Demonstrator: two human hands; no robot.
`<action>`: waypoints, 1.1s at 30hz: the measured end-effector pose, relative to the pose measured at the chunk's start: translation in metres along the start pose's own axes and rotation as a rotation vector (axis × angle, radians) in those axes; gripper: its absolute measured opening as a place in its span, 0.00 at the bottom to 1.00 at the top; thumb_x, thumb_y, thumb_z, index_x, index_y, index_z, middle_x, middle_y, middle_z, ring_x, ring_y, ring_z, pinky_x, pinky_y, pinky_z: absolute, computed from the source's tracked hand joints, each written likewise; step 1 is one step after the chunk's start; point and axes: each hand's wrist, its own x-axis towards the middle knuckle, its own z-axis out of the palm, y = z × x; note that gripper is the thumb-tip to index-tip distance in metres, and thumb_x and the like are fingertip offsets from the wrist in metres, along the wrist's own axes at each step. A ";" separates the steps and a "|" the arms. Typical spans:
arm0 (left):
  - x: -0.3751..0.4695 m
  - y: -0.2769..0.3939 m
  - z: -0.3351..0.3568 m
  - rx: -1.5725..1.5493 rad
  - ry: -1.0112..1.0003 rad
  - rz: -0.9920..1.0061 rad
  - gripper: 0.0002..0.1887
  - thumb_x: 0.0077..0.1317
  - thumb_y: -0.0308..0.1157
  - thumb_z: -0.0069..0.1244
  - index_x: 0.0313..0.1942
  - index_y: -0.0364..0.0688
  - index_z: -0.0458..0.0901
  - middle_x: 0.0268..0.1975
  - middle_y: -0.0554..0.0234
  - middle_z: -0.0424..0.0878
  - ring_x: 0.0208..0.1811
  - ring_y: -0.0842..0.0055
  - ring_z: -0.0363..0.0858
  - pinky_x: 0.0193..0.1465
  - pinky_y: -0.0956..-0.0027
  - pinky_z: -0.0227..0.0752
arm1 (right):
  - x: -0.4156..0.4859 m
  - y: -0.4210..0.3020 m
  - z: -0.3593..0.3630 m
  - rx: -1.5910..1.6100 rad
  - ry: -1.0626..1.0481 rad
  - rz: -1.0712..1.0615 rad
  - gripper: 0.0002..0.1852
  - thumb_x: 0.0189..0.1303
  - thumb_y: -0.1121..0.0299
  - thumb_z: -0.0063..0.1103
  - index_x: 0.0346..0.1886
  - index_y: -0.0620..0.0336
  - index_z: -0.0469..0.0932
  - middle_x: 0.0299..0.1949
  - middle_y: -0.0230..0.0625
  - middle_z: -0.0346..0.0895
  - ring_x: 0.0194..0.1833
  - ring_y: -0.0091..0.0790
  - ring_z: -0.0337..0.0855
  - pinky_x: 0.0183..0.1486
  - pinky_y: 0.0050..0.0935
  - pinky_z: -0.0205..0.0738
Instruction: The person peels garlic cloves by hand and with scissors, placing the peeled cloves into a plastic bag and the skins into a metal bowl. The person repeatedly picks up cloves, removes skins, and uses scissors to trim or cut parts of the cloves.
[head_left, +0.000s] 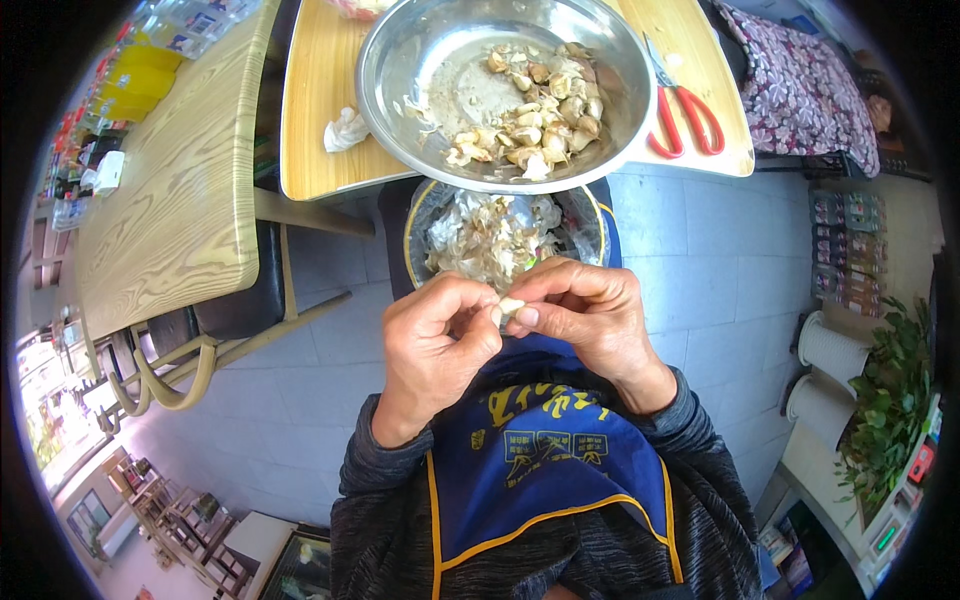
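Observation:
Between the fingertips of both hands is a pale garlic clove (511, 306). My left hand (442, 330) pinches it from one side with thumb and index finger, and my right hand (589, 311) grips the other end the same way. Just beyond the fingers stands a lined waste bin (411, 247) heaped with garlic skins (487, 232) and crumpled tissue. Above the bin, a stainless steel basin (397, 97) projects over the table's near edge. Garlic bulbs and loose cloves (551, 124) lie mostly in its right half, with bits of skin on the left.
Red-handled scissors (686, 124) rest on the wooden table (319, 67) right of the basin; a crumpled tissue (346, 130) lies to its left. A second table (187, 172) with chairs stands at left. At right are a leafy plant (889, 405) and packs of bottles (847, 247).

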 end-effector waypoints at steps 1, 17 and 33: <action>0.000 -0.002 -0.001 -0.006 -0.002 0.011 0.05 0.66 0.15 0.62 0.39 0.33 0.85 0.33 0.67 0.84 0.30 0.90 0.79 0.31 0.80 0.71 | 0.000 0.000 0.000 0.000 -0.015 0.006 0.08 0.68 0.84 0.71 0.49 0.69 0.89 0.47 0.43 0.90 0.45 0.31 0.91 0.50 0.29 0.90; 0.000 -0.004 0.000 0.100 0.004 0.093 0.08 0.62 0.12 0.59 0.37 0.34 0.82 0.32 0.68 0.82 0.29 0.90 0.76 0.30 0.80 0.69 | 0.002 0.000 0.004 -0.345 -0.030 -0.110 0.10 0.70 0.79 0.71 0.53 0.66 0.89 0.42 0.35 0.91 0.41 0.23 0.90 0.47 0.23 0.86; 0.005 -0.010 -0.012 0.255 0.113 0.152 0.03 0.69 0.16 0.59 0.39 0.32 0.84 0.33 0.67 0.78 0.31 0.86 0.71 0.32 0.78 0.63 | 0.012 0.002 -0.010 0.349 -0.083 0.150 0.09 0.76 0.77 0.63 0.55 0.67 0.82 0.50 0.54 0.90 0.43 0.39 0.94 0.46 0.36 0.92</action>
